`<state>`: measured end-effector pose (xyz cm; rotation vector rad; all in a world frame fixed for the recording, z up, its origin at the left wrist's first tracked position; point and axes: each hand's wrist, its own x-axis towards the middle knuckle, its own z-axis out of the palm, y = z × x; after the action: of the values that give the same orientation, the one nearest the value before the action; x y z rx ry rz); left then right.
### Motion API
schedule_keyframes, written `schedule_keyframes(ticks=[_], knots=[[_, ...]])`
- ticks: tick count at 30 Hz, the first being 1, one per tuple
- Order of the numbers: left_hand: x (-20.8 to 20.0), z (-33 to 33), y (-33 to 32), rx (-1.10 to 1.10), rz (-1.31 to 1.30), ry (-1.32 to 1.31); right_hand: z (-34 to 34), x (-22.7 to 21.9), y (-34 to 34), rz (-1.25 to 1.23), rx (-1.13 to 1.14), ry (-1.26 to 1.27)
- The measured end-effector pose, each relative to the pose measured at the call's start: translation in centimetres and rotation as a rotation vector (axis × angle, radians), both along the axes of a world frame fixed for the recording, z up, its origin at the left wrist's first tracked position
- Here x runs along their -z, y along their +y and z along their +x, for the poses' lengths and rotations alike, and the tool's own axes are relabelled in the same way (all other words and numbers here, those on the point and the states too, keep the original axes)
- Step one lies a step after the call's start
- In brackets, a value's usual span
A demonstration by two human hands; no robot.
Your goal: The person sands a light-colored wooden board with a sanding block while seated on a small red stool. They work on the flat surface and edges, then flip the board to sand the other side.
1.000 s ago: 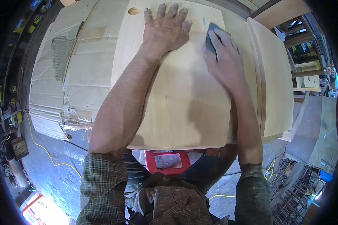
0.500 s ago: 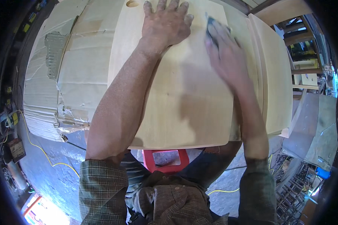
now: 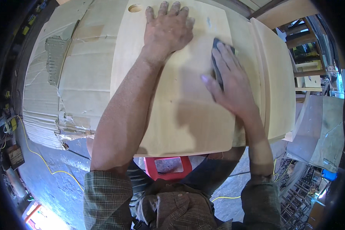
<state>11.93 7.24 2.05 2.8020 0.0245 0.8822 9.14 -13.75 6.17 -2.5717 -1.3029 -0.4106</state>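
A pale wooden board [image 3: 191, 126] with rounded corners lies flat in front of me; a round hole [image 3: 135, 8] shows near its far left corner. My left hand [image 3: 168, 28] is pressed flat on the far part of the board, fingers spread and holding nothing. Over by the right edge, my right hand [image 3: 230, 78] grips a dark piece of sandpaper [image 3: 217, 63] against the board, fingers laid along it and thumb out to the side. The sandpaper is mostly covered by the hand. A small bluish mark [image 3: 208, 22] shows on the wood beyond it.
Torn cardboard [image 3: 90, 73] covers the surface left of the board. Another pale wooden panel [image 3: 276, 76] lies to the right. Below the near edge are a red plastic stool [image 3: 151, 170] and a yellow cord [image 3: 46, 165] on the floor. Wooden frames [image 3: 304, 42] stand at far right.
My right hand has drawn the sandpaper nearer along the board's right side, uncovering the bluish mark. My left hand stays put on the board.
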Motion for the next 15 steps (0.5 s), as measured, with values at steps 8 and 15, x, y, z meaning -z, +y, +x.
schedule_keyframes(ticks=[8,15], knots=[[-1.0,1.4,0.2,0.028,-0.536,-0.106,15.0,2.9,8.2,-0.009,0.327,-0.037],[-2.5,0.8,1.2,0.052,-0.648,-0.02,2.0,1.2,2.7,0.211,-0.091,0.136]])
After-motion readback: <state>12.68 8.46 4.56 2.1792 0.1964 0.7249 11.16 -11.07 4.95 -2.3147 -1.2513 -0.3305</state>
